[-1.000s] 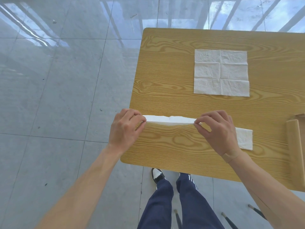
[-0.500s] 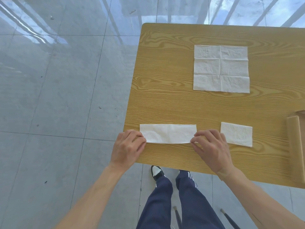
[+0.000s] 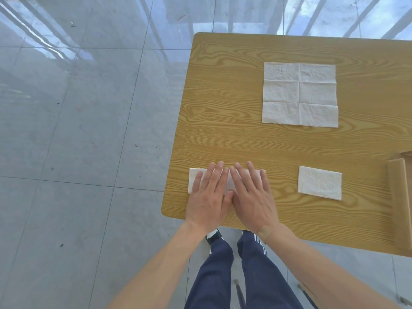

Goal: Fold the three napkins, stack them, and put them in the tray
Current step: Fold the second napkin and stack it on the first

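A white napkin folded into a long strip [image 3: 194,180] lies near the table's front left corner. My left hand [image 3: 208,195] and my right hand [image 3: 250,194] press flat on it side by side, fingers straight, covering most of its middle and right part. A smaller folded napkin [image 3: 320,182] lies to the right of my hands. An unfolded square napkin [image 3: 299,94] lies flat farther back on the table. The wooden tray [image 3: 400,204] shows only its left wall at the right edge of the view.
The wooden table [image 3: 223,130] ends just left of the strip and just below my hands. Grey tiled floor [image 3: 78,152] lies to the left. My legs and shoes stand under the front edge.
The napkin was folded toward me into a flat strip. Both hands let go of its ends and moved inward, now pressing flat on its middle.
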Tool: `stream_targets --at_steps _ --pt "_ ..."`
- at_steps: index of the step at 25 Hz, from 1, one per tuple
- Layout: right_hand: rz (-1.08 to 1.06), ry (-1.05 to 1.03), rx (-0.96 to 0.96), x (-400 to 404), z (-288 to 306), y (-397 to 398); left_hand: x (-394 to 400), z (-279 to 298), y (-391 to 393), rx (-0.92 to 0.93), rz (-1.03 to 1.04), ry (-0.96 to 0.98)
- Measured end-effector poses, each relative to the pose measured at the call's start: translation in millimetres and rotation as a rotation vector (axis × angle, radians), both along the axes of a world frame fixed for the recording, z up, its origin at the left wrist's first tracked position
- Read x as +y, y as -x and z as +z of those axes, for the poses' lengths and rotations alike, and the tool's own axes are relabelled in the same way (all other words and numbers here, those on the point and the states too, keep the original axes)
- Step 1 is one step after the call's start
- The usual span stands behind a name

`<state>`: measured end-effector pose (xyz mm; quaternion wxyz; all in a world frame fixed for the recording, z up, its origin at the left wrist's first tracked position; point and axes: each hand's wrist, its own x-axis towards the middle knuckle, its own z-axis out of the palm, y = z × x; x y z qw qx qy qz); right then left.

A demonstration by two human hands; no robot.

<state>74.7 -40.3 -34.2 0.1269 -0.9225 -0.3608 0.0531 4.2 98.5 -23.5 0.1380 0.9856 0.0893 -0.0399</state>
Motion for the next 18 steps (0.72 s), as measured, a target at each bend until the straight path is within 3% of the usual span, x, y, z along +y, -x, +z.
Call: stream_targets --at_steps 6,12,18 --pt "0.057 0.151 0.049 -5.4 -22.8 -2.2 -7.1 -18.9 -1.4 0.217 -0.004 -0.107" --pt "0.033 0.177 0.038 -8.3 -33.1 0.6 -1.9 -26.3 2.8 0.232 -0.013 -0.098" --pt "-0.122 0.203 0.06 -44.1 -31.9 -20.0 41.9 -27.2 27.3 0.224 0.045 -0.133"
